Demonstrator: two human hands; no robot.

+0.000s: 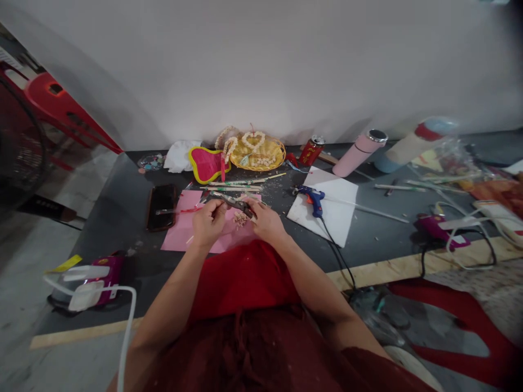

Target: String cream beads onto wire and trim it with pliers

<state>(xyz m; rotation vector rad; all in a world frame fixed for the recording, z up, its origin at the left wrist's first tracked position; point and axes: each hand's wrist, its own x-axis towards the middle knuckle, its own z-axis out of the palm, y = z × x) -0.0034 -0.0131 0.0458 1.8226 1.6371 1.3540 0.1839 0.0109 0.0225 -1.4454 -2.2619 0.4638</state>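
Observation:
My right hand (267,220) is closed round the handles of dark pliers (235,202), whose metal end points left toward my other hand. My left hand (210,223) is closed in a pinch close to that end; whatever its fingers hold is too small to make out. Under both hands lies a pink sheet (180,234). A small heap of pale, short pieces (241,219) rests on it between my hands. Just beyond, several pale sticks with green marks (241,189) lie side by side among crumbs.
A phone (161,208) lies at left. Behind are a yellow-rimmed pink tray (208,164), a woven basket (278,155) with a beaded heart, and a red can (312,151). A blue glue gun (314,198) rests on a white board (343,204), beside a pink flask (359,152). Corded power strips (110,275) flank me.

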